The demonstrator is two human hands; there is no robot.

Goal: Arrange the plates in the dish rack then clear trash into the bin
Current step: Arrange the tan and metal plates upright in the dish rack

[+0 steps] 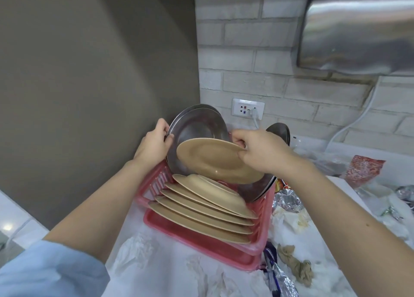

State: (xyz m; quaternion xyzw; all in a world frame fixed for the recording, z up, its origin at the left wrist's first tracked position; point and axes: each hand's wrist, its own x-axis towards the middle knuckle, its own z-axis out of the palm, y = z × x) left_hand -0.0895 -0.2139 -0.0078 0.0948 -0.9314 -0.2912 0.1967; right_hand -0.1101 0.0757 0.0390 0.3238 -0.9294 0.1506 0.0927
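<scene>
A white desk (179,272) runs along a pale brick wall (268,50), with a plain brown wall (89,73) closing the corner on the left and a shiny metal hood (358,28) hanging at the upper right. On the desk sits a red dish rack (201,231), pushed towards that corner. Two large steel plates (197,126) stand upright at its far end, and a row of tan plates (201,209) leans in the slots nearer me, overlapping one another.

The left hand (154,144) has its fingers curled round the left rim of the steel plates, thumb on the front face. The right hand (259,149) pinches the right edge of one more tan plate (217,160), holding it tilted above the row and in front of the steel plates, so it hides their lower part. Whether its low edge touches the row, I cannot tell.

Behind the right hand a further steel dish (280,131) peeks out. A white socket (248,108) with a plug sits on the brick wall. Trash lies all round: crumpled white tissue (134,252) in front of the rack, foil wrappers (286,200) and a red packet (363,171) to the right, and a brown rag-like wad (298,263) near the rack's front corner.
</scene>
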